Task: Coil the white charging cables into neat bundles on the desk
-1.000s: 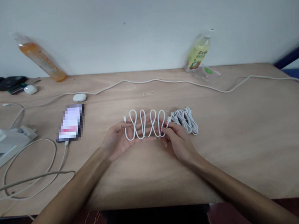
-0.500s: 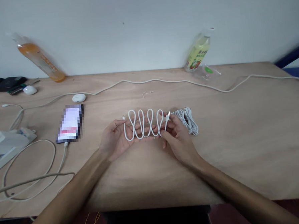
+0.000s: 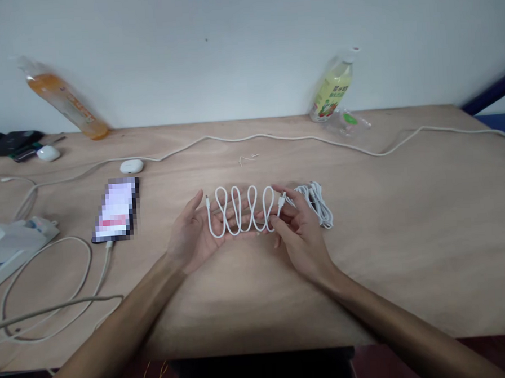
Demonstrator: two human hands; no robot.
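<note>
A white USB charging cable (image 3: 239,212) is laid out in several side-by-side loops across the fingers of my left hand (image 3: 198,231). That hand is palm up with its fingers stretched flat under the loops, and its thumb is raised clear of the small plug at the cable's left end. At the right end my right hand (image 3: 300,231) pinches the cable between thumb and fingers, just below the USB-A plug (image 3: 282,199). Behind the right hand, a bundle of white cables (image 3: 320,206) lies on the wooden table (image 3: 407,231); my knuckles partly cover it.
A phone (image 3: 116,210) with a cable plugged in lies left, near a white earbud case (image 3: 131,166). Loose cables and a white box (image 3: 10,252) sit further left. A long cable (image 3: 283,136) crosses the back. An orange bottle (image 3: 68,103) and a yellow-green bottle (image 3: 334,91) lean on the wall.
My left thumb has lifted off the cable's left end. A finger of my right hand has straightened beside the USB-A plug, which has turned slightly. The loops keep their shape.
</note>
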